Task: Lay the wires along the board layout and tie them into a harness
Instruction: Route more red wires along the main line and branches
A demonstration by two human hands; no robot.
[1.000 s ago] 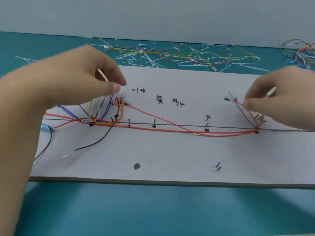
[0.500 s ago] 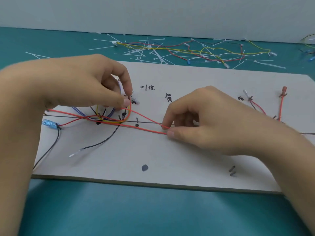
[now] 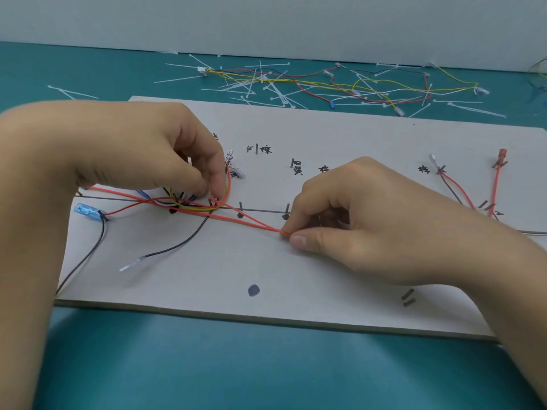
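1. Two bare hands worked a pair of red wires [image 3: 251, 223] across a white layout board [image 3: 296, 276], which lay flat mid-tabletop [image 3: 266, 365] with its long side parallel to the near edge.
2. Thumb and forefinger of the right hand [image 3: 370, 229] pinched both red strands together just on the near side of the drawn trunk line [image 3: 263, 210]. The other fingers were curled under. The grip looked meant to pull the strands taut and bring them in beside the line and its pins [image 3: 241, 206].
3. Toward the left edge, the left hand [image 3: 142, 152] had its fingers curled, with the tips closed on the red wires where they bent up to a clear terminal [image 3: 229, 158]. It probably anchored that bend so the pull would not drag it loose.
4. A yellow wire [image 3: 189, 205] crossed the junction beneath the left hand.
5. A black wire [image 3: 177, 247] trailed off the trunk toward the near-left corner, and a blue terminal [image 3: 87, 210] lay toward the left edge.
6. Toward the right edge, a red terminal [image 3: 502, 153] sat caught at its pins, which apparently fixed that end of the run.
7. White cable ties [image 3: 266, 90] and spare wires [image 3: 370, 84] lay scattered along the far edge, within reach. No tie could be seen on the board's wires, so the binding appeared not yet begun.
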